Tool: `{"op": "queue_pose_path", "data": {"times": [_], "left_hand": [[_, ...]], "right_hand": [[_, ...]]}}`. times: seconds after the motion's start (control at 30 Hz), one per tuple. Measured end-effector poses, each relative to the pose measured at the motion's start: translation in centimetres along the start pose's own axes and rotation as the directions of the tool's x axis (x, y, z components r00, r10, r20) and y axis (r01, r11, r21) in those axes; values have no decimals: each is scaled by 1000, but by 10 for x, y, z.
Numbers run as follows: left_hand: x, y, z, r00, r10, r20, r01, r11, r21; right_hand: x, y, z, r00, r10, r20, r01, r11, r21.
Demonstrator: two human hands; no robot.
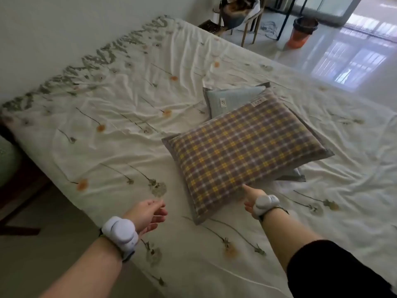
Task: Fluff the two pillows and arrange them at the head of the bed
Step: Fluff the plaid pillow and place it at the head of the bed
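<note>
A plaid pillow (240,151) in purple, yellow and white lies tilted on top of a pale blue pillow (232,100), both in the middle of the bed (120,117). Only the blue pillow's far part and a near corner show. My right hand (251,198) reaches under the plaid pillow's near edge; its fingers are hidden beneath the fabric. My left hand (148,216) hovers over the sheet left of the pillow's near corner, fingers apart and holding nothing. Both wrists carry a white band device.
The wrinkled white sheet has a flower print and a green patterned border along the wall (53,29) at left. Beyond the bed's far end stand a wooden chair (247,24) and an orange bucket (300,33) on the glossy floor. The bed's dark frame (19,190) shows at lower left.
</note>
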State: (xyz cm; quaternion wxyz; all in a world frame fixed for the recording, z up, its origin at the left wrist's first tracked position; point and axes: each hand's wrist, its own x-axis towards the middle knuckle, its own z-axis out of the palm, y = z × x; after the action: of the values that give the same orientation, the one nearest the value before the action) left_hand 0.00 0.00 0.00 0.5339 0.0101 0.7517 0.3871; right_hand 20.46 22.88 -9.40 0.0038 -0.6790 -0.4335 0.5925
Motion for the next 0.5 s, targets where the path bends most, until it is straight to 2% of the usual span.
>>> {"op": "queue_pose_path", "data": {"times": [0.1,0.33,0.5], "left_hand": [[16,3,-5,999,-36,-22,36,999,-4],[42,3,-19,996,-82,-39,81,997,-4],[47,5,-24,993,-103,-50,102,995,-18]], "right_hand": [[15,-9,0,999,20,-39,-22,999,-46],[52,-23,10,994,91,-54,-86,993,83],[59,-40,24,1000,6,-22,-5,999,53]]}}
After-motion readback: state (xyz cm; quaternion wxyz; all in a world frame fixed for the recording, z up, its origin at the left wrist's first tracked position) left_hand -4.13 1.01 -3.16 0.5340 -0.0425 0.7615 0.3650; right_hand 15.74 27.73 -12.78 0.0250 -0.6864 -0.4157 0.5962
